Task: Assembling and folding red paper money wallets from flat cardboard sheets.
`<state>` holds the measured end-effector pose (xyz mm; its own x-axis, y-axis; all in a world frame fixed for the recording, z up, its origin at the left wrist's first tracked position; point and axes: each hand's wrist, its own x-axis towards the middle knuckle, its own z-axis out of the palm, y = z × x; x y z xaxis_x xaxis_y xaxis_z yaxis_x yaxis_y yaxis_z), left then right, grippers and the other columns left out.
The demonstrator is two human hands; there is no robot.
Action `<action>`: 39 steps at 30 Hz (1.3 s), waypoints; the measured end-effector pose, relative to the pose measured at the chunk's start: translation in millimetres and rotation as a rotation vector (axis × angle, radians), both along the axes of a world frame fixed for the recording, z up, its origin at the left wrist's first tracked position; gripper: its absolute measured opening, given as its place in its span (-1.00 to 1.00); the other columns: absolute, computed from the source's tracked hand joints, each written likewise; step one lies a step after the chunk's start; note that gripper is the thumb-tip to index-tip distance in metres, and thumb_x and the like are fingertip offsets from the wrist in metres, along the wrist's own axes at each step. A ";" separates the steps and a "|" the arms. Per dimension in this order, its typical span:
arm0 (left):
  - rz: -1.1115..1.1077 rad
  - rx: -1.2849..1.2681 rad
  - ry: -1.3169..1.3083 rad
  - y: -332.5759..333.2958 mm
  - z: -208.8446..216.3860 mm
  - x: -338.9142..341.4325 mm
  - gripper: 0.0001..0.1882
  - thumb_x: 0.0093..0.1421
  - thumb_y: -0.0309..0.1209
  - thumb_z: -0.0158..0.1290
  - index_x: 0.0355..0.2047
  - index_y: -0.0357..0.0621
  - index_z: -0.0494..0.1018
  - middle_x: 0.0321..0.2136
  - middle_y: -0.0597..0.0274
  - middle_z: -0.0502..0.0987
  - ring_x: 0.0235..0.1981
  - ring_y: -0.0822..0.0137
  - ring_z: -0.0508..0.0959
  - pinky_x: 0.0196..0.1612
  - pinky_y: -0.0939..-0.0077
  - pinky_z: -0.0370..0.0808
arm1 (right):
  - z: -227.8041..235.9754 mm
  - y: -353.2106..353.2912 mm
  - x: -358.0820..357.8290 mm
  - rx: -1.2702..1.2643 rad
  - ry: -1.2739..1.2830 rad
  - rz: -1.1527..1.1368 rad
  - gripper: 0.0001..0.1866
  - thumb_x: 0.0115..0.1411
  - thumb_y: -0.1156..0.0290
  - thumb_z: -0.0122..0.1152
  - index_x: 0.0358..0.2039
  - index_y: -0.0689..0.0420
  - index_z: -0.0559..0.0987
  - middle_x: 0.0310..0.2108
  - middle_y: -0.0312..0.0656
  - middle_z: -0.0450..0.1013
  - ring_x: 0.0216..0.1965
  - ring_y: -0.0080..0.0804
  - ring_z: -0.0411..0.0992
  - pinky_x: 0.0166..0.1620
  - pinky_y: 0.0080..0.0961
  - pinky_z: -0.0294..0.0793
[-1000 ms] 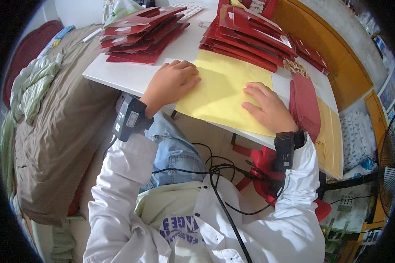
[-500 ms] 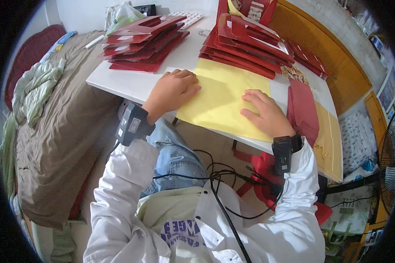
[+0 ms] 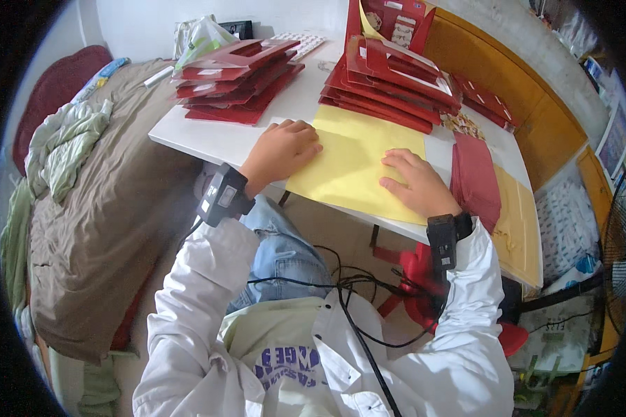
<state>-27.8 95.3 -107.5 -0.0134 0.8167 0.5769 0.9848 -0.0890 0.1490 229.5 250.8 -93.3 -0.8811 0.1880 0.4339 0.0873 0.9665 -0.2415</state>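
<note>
Left side: creased brown bed cover (image 3: 104, 208), pale green cloth (image 3: 62, 149) heaped on it near a maroon headboard (image 3: 52, 97). Far right: black fan (image 3: 615, 233), partly cut off. Red chair (image 3: 419, 272) low down; wooden panel (image 3: 497, 76) at upper right.

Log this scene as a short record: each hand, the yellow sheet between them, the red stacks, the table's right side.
Left hand: at the sheet's left edge, fingers bent
Right hand: over the sheet's right part, thumb and fingers apart
Yellow sheet: flat on the white table
Red stacks: one far left, one beyond the sheet
Right side: dark red bundle, pale yellow piece beside it
</note>
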 end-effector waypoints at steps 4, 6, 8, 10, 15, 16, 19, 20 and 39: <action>-0.025 -0.002 0.016 -0.1 -0.7 -1.7 -0.71 0.21 -0.17 -0.06 -0.27 -0.10 0.51 -0.22 0.19 0.52 -0.15 0.11 0.47 -0.08 0.20 0.38 | 0.8 -1.9 1.8 0.008 -0.026 -0.008 -0.61 0.15 0.22 0.18 -0.10 0.20 0.47 -0.01 -0.04 0.36 0.03 -0.04 0.34 0.08 -0.29 0.33; -0.013 -0.002 -0.003 -1.6 -2.2 -0.7 -0.71 0.21 -0.18 -0.05 -0.27 -0.10 0.51 -0.22 0.19 0.52 -0.15 0.11 0.47 -0.08 0.21 0.38 | -0.4 -2.0 1.5 0.008 -0.028 -0.005 -0.61 0.16 0.22 0.18 -0.10 0.20 0.47 -0.01 -0.04 0.36 0.03 -0.05 0.34 0.08 -0.29 0.33; -0.015 0.021 -0.009 -2.1 -2.9 0.3 -0.72 0.21 -0.18 -0.05 -0.28 -0.10 0.51 -0.23 0.19 0.52 -0.15 0.11 0.47 -0.08 0.22 0.38 | 0.1 -4.3 1.3 0.004 -0.033 -0.003 -0.61 0.16 0.21 0.18 -0.10 0.20 0.47 -0.01 -0.04 0.36 0.04 -0.05 0.34 0.08 -0.29 0.32; 0.011 0.011 -0.024 -1.9 -3.1 1.9 -0.72 0.21 -0.18 -0.05 -0.29 -0.10 0.51 -0.23 0.19 0.52 -0.15 0.12 0.47 -0.09 0.22 0.38 | 0.7 -6.2 1.4 0.024 0.017 0.011 -0.63 0.12 0.21 0.20 -0.17 0.23 0.50 -0.07 0.00 0.39 -0.04 -0.02 0.38 0.03 -0.26 0.36; 0.034 -0.001 -0.023 -2.4 -2.7 4.0 -0.73 0.20 -0.18 -0.04 -0.29 -0.10 0.50 -0.22 0.22 0.51 -0.14 0.15 0.46 -0.09 0.22 0.38 | -0.1 -7.7 2.2 0.020 -0.006 -0.014 -0.62 0.14 0.22 0.19 -0.13 0.21 0.49 -0.03 -0.04 0.37 0.01 -0.06 0.35 0.06 -0.27 0.33; 0.027 0.005 -0.023 -1.9 -3.3 3.2 -0.73 0.19 -0.19 -0.04 -0.30 -0.10 0.49 -0.23 0.23 0.50 -0.14 0.16 0.46 -0.10 0.22 0.38 | -0.5 -7.4 0.8 0.030 0.021 -0.019 -0.63 0.12 0.21 0.20 -0.17 0.23 0.51 -0.06 -0.03 0.39 -0.02 -0.05 0.37 0.04 -0.26 0.35; 0.022 -0.015 0.008 -0.9 0.3 3.6 -0.75 0.17 -0.20 -0.02 -0.33 -0.09 0.48 -0.25 0.26 0.48 -0.16 0.18 0.46 -0.11 0.23 0.37 | -2.3 -6.3 0.3 0.039 0.037 -0.019 -0.63 0.11 0.22 0.21 -0.18 0.23 0.51 -0.07 -0.06 0.39 -0.02 -0.08 0.37 0.04 -0.26 0.34; 0.024 -0.019 0.001 -0.5 1.4 4.7 -0.75 0.17 -0.20 -0.02 -0.33 -0.09 0.48 -0.25 0.26 0.48 -0.16 0.18 0.46 -0.11 0.23 0.37 | -1.6 -6.2 0.7 0.035 0.030 -0.017 -0.63 0.11 0.22 0.21 -0.18 0.23 0.51 -0.07 -0.06 0.39 -0.02 -0.08 0.37 0.04 -0.26 0.34; 0.002 -0.071 -0.045 -9.4 11.5 9.6 -0.77 0.19 -0.27 0.00 -0.26 -0.15 0.47 -0.20 0.12 0.49 -0.15 0.07 0.46 -0.08 0.21 0.39 | 7.1 -19.3 6.3 0.115 -0.016 -0.001 -0.58 0.11 0.22 0.21 -0.11 0.25 0.46 -0.07 -0.01 0.38 -0.04 -0.03 0.37 0.01 -0.23 0.35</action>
